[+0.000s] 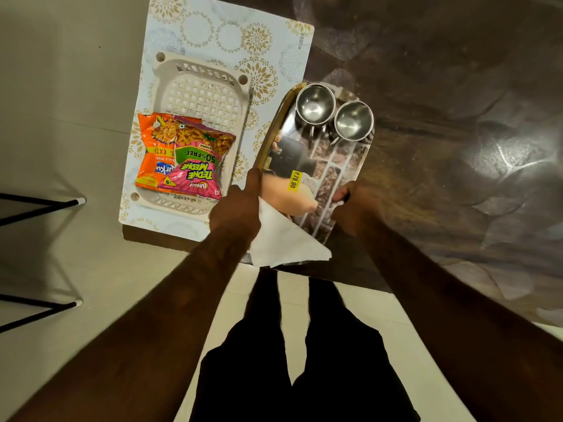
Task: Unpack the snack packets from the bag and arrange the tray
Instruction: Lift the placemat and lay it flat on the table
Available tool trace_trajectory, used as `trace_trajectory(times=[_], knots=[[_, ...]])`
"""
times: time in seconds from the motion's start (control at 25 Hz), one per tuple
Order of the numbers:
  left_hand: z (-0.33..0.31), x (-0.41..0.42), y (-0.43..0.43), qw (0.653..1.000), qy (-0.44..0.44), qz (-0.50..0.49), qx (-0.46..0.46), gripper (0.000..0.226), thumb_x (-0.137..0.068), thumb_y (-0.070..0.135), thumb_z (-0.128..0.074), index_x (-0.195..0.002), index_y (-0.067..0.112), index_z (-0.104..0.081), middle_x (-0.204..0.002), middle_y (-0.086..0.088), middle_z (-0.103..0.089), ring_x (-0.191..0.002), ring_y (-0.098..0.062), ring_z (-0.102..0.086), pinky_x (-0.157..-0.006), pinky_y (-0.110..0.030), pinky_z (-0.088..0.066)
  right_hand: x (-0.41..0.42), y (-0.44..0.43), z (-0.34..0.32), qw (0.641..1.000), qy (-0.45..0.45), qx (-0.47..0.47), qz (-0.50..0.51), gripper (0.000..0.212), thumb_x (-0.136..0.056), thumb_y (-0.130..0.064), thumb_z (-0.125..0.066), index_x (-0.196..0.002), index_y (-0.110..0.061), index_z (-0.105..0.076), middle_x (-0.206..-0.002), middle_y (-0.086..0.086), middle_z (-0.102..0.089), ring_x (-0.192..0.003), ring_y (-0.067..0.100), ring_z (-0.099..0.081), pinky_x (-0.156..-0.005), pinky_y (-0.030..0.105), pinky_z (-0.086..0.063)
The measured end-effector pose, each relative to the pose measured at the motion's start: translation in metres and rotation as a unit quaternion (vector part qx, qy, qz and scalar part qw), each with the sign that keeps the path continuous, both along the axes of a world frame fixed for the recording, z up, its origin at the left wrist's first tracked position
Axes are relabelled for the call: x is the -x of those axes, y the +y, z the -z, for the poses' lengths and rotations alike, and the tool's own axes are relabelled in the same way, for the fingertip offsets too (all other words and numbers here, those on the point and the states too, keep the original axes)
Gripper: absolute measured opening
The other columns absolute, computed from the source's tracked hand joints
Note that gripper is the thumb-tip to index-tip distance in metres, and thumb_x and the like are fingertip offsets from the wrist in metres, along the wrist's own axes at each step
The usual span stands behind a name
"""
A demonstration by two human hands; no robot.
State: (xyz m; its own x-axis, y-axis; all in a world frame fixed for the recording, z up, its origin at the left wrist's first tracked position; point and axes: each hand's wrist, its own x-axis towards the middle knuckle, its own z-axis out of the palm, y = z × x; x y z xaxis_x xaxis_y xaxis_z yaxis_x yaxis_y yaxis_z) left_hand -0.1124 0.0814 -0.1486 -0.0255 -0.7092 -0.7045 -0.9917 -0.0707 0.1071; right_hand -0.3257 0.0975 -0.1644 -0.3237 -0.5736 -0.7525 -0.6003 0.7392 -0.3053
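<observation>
I had both hands on the tray [327, 166]: the left hand [236, 211] clasped its near-left edge, the right hand [355, 208] its near-right edge, both grips clenched on it. It sat tilted at the desk [457, 102] edge, two steel cups [315, 103] at its far end, a white napkin [283, 239] on its near corner. The two snack packets [182, 156] already lay overlapping in the white basket [201, 83] on the mat beside it (no bag in sight). Arranging was the step in hand, I judged; next called for settling the tray level without tipping the cups.
</observation>
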Motion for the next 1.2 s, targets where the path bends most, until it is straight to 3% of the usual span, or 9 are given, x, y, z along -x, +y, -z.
trace_trajectory(times=[0.12,0.2,0.28,0.36,0.56,0.64,0.72,0.92,1.2], knots=[[0.003,-0.006,-0.006,0.999,-0.023,0.034,0.008,0.083,-0.09,0.013,-0.059,-0.154,0.027,-0.009,-0.111,-0.017,-0.06,-0.096,-0.035,-0.066,-0.08,-0.047,-0.057,-0.007,0.001,-0.002,1.0,-0.004,-0.015,-0.027,0.021,-0.085,-0.004,-0.065,-0.081,-0.024,-0.061,-0.087,-0.007,-0.063,-0.104,0.028,-0.07,-0.091,0.038,-0.058],[0.005,-0.009,-0.008,0.999,-0.028,0.035,0.0,0.083,-0.087,0.013,-0.062,-0.152,0.02,-0.012,-0.106,-0.014,-0.066,-0.087,-0.032,-0.067,-0.075,-0.044,-0.057,-0.007,0.003,-0.002,0.998,0.009,-0.033,-0.058,0.012,-0.089,-0.012,-0.061,-0.095,-0.018,-0.069,-0.106,0.003,-0.072,-0.109,0.03,-0.07,-0.097,0.043,-0.059],[0.006,-0.012,-0.008,0.999,-0.04,0.018,-0.02,0.083,-0.085,0.012,-0.064,-0.151,0.011,-0.014,-0.106,-0.014,-0.067,-0.091,-0.034,-0.068,-0.074,-0.042,-0.055,-0.007,0.006,-0.004,0.994,0.029,-0.047,-0.089,0.023,-0.093,-0.018,-0.057,-0.11,-0.013,-0.072,-0.12,0.01,-0.073,-0.113,0.032,-0.07,-0.1,0.044,-0.058],[0.006,-0.014,-0.005,0.999,-0.032,0.003,-0.041,0.076,-0.083,0.014,-0.065,-0.145,0.008,-0.021,-0.107,-0.015,-0.067,-0.094,-0.035,-0.068,-0.074,-0.041,-0.053,-0.007,0.007,-0.008,0.991,0.028,-0.054,-0.121,0.022,-0.093,-0.019,-0.056,-0.106,-0.012,-0.072,-0.122,0.011,-0.073,-0.114,0.033,-0.07,-0.099,0.043,-0.058],[-0.006,-0.019,-0.011,1.0,-0.025,0.003,-0.004,0.04,-0.085,0.026,-0.064,-0.12,0.012,-0.051,-0.103,-0.01,-0.067,-0.095,-0.033,-0.067,-0.075,-0.039,-0.053,-0.008,-0.011,-0.03,0.942,0.03,-0.139,-0.303,0.017,-0.088,-0.022,-0.064,-0.099,-0.012,-0.072,-0.115,0.015,-0.074,-0.102,0.035,-0.072,-0.088,0.041,-0.06],[-0.015,-0.026,-0.03,0.998,0.001,-0.042,0.047,0.03,-0.085,0.029,-0.061,-0.109,0.012,-0.057,-0.102,-0.011,-0.068,-0.096,-0.036,-0.067,-0.078,-0.04,-0.054,-0.011,-0.031,-0.045,0.932,0.034,-0.142,-0.332,0.014,-0.083,-0.023,-0.064,-0.074,-0.013,-0.061,-0.093,0.012,-0.073,-0.079,0.027,-0.068,-0.075,0.036,-0.059],[-0.024,-0.035,-0.056,0.992,0.036,-0.092,0.082,0.025,-0.086,0.029,-0.056,-0.105,0.012,-0.059,-0.102,-0.013,-0.068,-0.095,-0.037,-0.067,-0.081,-0.041,-0.055,-0.02,-0.058,-0.065,0.944,0.009,-0.11,-0.311,0.021,-0.084,-0.027,-0.064,-0.068,-0.015,-0.058,-0.075,0.006,-0.068,-0.069,0.024,-0.068,-0.075,0.039,-0.064],[-0.04,-0.056,-0.116,0.979,0.066,-0.161,0.104,0.024,-0.084,0.026,-0.053,-0.1,0.009,-0.061,-0.104,-0.014,-0.068,-0.1,-0.036,-0.063,-0.08,-0.037,-0.051,-0.069,-0.139,-0.097,0.958,-0.015,0.074,-0.278,0.017,-0.087,-0.023,-0.069,-0.102,-0.016,-0.074,-0.099,0.002,-0.076,-0.089,0.023,-0.073,-0.083,0.038,-0.062],[-0.036,-0.087,-0.149,0.934,0.079,-0.307,0.166,0.021,-0.082,0.023,-0.054,-0.1,0.013,-0.062,-0.104,-0.008,-0.066,-0.098,-0.034,-0.063,-0.076,-0.032,-0.047,-0.105,-0.231,-0.065,0.929,0.042,0.129,-0.344,0.039,-0.091,-0.027,-0.071,-0.128,-0.015,-0.068,-0.136,0.008,-0.067,-0.125,0.03,-0.063,-0.101,0.038,-0.053]])
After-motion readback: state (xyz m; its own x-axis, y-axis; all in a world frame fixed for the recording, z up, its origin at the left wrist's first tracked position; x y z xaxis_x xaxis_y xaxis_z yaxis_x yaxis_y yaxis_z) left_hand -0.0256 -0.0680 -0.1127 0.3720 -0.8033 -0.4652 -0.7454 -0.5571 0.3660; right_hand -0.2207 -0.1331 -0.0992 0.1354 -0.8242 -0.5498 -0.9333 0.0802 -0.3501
